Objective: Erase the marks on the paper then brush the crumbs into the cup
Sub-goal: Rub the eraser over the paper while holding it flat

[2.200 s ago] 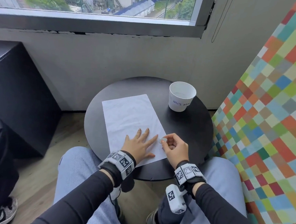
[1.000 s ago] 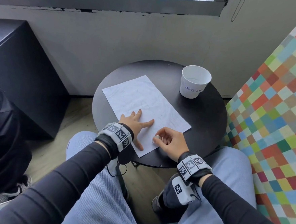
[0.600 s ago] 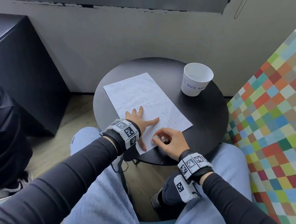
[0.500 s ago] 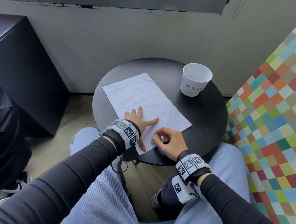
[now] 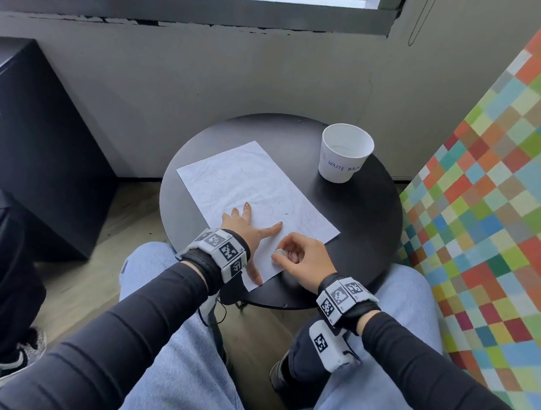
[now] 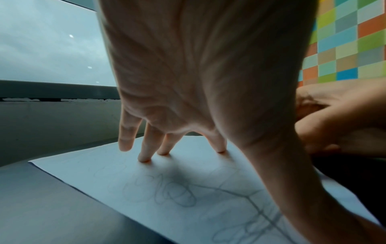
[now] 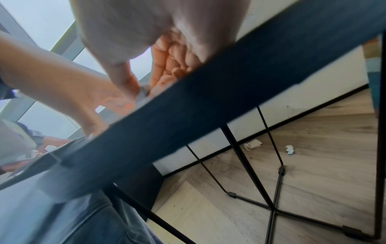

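The paper lies on the round black counter, with pencil marks on it. The left hand presses flat on its near part, fingers spread. Just beside it, the right hand pinches a small eraser on the paper's near corner. The cup stands well apart, at the far right. In the right wrist view the counter edge hides most of the eraser.
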Demonstrator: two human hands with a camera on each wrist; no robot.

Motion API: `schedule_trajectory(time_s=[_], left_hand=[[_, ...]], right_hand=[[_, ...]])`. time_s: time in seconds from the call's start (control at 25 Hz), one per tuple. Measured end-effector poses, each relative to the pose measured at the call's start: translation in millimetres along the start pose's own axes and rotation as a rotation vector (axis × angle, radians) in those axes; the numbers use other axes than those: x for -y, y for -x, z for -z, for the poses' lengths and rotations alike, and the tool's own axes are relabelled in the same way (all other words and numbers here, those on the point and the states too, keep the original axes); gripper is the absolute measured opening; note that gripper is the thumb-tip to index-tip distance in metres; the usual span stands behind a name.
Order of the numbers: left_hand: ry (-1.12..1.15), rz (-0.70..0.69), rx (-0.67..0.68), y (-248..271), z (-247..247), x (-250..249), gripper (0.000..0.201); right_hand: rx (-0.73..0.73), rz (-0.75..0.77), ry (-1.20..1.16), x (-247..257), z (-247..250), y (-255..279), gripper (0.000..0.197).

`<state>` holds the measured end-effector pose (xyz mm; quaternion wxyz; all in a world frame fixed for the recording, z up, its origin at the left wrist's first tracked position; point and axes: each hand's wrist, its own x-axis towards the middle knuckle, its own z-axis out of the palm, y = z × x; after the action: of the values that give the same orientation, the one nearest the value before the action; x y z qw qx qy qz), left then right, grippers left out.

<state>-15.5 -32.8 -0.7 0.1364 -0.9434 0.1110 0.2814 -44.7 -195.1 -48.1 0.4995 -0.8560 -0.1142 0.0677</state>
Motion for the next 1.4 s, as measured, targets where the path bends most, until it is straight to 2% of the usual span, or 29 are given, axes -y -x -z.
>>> schedule_trajectory(time_s=[0.16, 0.32, 0.72, 0.88, 1.0, 1.12, 1.24, 1.4], left_hand=[[0.019, 0.004, 0.016, 2.4, 2.9, -5.5, 0.133], [-0.022, -0.007, 0.004, 3.9, 8.8, -12.8, 0.128], [0.015, -0.104, -0.032, -5.7, 20.4, -27.2, 0.113], [0.058, -0.098, 0.003, -11.6, 21.2, -36.7, 0.111], [0.064, -0.149, 0.008, -15.1, 16.7, -35.9, 0.114], [0.014, -0.246, -0.035, -18.4, 13.2, -34.2, 0.122], [-0.004, -0.251, -0.062, -20.4, 12.2, -34.6, 0.124], [-0.026, -0.246, -0.057, -19.1, 15.6, -36.3, 0.125]], right_hand=[[0.017, 0.019, -0.002, 2.2, -0.8, 6.2, 0.007], [-0.111, -0.018, -0.036, -2.4, 8.0, 2.7, 0.007], [-0.204, -0.094, -0.058, -10.5, 18.2, 7.1, 0.010], [-0.170, -0.070, -0.026, -14.6, 26.9, 16.2, 0.011], [-0.147, -0.050, -0.015, -17.3, 25.6, 19.0, 0.008], [-0.222, -0.071, -0.045, -19.8, 26.3, 19.0, 0.008], [-0.143, -0.039, -0.025, -20.3, 26.9, 22.2, 0.008], [-0.224, -0.085, -0.066, -20.0, 28.4, 20.4, 0.009]])
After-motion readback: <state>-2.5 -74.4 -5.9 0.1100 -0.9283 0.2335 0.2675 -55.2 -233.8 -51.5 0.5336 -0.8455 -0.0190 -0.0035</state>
